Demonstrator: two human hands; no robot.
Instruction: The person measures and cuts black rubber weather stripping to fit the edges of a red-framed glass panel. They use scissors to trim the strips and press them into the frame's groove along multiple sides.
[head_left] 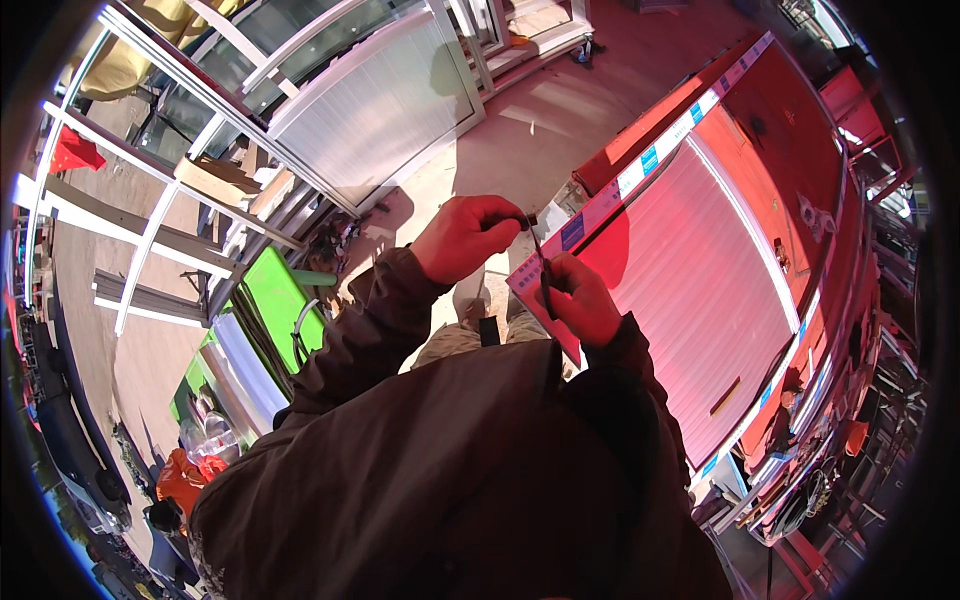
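My left hand is closed, its fingertips pinching a small dark end of something thin. My right hand is closed around a slim dark piece, lower and to the right. A thin dark line runs between both hands, and whether it is one strip or a tool meeting a strip I cannot tell. Just beside my right hand lies the near end of a long profile covered in white and blue printed film. It borders a white ribbed panel on the red workbench.
Window frames and a white panel lean at the far left. A green stand is close on my left, with an orange bag behind it. Cables and scraps crowd the right. A short dark stick lies on the ribbed panel.
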